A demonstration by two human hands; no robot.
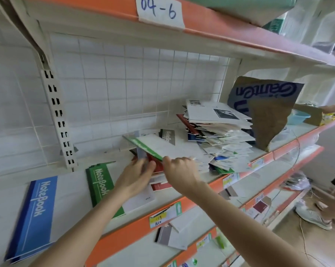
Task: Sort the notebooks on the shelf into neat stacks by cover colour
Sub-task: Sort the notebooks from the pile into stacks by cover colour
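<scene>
The right hand [179, 170] grips the tilted green notebook [149, 149], and the left hand [137, 176] is under it at a red notebook [158, 168], its grip too blurred to tell.

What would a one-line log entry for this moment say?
phase: sorting | right hand grips raised green-edged notebook | left hand at red notebooks beneath | blue stack, green stack placed

On the shelf [70, 176], one notebook [35, 214] lies at the left end, near the front edge. Just right of it sits a notebook stack [100, 182]. At mid-shelf the right hand [179, 170] grips a tilted bundle of notebooks [162, 145], with the left hand [135, 174] beneath it. Further right, toward the back, is a loose heap [220, 132], with a cardboard box [266, 116] beside it at the right end.
</scene>
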